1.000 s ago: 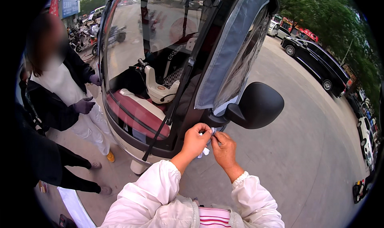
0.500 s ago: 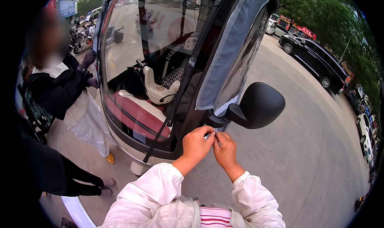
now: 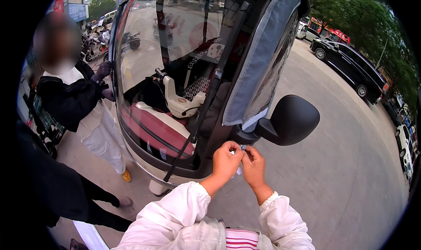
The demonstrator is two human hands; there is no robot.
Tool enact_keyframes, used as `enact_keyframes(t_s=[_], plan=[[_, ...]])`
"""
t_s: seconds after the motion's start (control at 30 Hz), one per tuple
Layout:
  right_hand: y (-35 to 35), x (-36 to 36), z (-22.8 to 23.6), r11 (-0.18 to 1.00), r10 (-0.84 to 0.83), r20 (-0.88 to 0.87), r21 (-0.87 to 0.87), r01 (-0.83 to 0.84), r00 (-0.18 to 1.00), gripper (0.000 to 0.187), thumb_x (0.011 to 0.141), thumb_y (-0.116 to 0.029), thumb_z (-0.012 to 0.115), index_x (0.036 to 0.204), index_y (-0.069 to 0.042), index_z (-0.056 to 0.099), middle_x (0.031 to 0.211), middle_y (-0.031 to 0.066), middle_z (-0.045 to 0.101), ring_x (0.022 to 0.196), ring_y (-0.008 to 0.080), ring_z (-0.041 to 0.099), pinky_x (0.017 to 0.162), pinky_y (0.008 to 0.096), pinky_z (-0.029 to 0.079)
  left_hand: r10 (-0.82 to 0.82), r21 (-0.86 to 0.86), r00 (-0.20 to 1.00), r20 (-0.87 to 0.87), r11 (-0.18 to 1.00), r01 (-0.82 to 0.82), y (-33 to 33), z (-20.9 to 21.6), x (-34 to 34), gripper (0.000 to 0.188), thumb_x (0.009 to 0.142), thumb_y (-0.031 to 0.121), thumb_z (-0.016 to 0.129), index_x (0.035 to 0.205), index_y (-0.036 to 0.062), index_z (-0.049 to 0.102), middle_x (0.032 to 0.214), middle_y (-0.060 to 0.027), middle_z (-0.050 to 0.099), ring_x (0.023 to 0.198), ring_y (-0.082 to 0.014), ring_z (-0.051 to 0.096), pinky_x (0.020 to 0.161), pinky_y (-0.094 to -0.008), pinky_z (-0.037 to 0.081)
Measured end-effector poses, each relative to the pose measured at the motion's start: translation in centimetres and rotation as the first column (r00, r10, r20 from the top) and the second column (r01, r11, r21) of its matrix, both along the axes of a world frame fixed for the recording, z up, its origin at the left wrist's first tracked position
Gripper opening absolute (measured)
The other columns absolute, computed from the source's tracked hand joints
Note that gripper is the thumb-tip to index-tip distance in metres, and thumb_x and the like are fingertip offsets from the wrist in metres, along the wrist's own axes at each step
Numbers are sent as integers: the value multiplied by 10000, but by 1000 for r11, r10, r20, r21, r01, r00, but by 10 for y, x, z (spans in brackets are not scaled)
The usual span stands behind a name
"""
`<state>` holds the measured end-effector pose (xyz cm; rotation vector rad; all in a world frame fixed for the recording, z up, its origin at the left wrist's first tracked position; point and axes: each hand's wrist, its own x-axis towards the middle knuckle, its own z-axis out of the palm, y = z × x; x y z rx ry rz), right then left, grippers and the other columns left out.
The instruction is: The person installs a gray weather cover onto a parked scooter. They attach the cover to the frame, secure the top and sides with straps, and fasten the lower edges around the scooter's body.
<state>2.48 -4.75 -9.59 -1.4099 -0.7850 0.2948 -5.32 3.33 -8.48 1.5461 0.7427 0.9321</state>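
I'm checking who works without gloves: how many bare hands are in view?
2: the left hand and the right hand, close together, left of and below the black side mirror. Any hands of the lower-left person are hidden.

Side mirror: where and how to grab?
I'd hold the side mirror by its rounded outer edge, coming from the right: it juts from the vehicle on a short stalk, edge facing outward, and the left hand and right hand are below the stalk.

Whitish scrap [image 3: 239,170], black mirror [image 3: 294,119], striped shirt [image 3: 241,238] (pink-on-white)
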Motion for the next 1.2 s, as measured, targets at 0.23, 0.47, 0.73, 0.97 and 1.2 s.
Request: enact_keyframes(t_s=[0.23, 0.47, 0.73, 0.97, 1.2], plan=[[-4, 3, 25, 983, -54, 1, -175, 53, 999, 178, 942, -114, 726, 971, 61, 714, 842, 55, 735, 755, 70, 657, 654, 249, 518, -138, -424, 965, 223, 878, 224, 2, 7, 1, 82, 940, 136, 680, 925, 64, 644, 834, 10, 616, 699, -87, 590, 585, -268, 535], [-6, 7, 24, 983, -55, 42, -173, 61, 998, 207, 929, -134, 739, 968, 69, 731, 763, 80, 735, 713, 64, 651, 626, 263, 513, -209, -544, 932, 296, 765, 345, 9, 0, 1, 86, 947, 145, 667, 958, 62, 647, 874, -4, 633, 734, -95, 596, 592, -273, 529], [-6, 9, 28, 961, -79, 207, -244, 129, 975, 182, 937, -124, 699, 967, 51, 741, 714, 59, 714, 660, 57, 612, 596, 267, 489, -148, -547, 934, 326, 777, 313, 3, -6, 5, 120, 960, 155, 651, 952, 40, 619, 929, -37, 651, 783, -110, 619, 618, -297, 555], [-5, 10, 26, 968, -49, 101, -240, 72, 994, 207, 954, -139, 688, 968, 60, 742, 729, 54, 721, 651, 65, 609, 597, 259, 489, -32, -434, 950, 312, 884, 172, -8, -21, 5, 195, 974, 192, 684, 993, 17, 601, 889, -37, 640, 765, -94, 604, 596, -274, 506], [-7, 19, 24, 966, 30, 14, -259, -25, 999, 220, 1001, -140, 651, 985, 63, 732, 839, 65, 741, 749, 112, 704, 674, 262, 577, -110, -302, 949, 297, 932, 202, -5, -25, 7, 138, 997, 146, 675, 977, 27, 608, 857, -25, 660, 666, -58, 585, 551, -243, 465]])
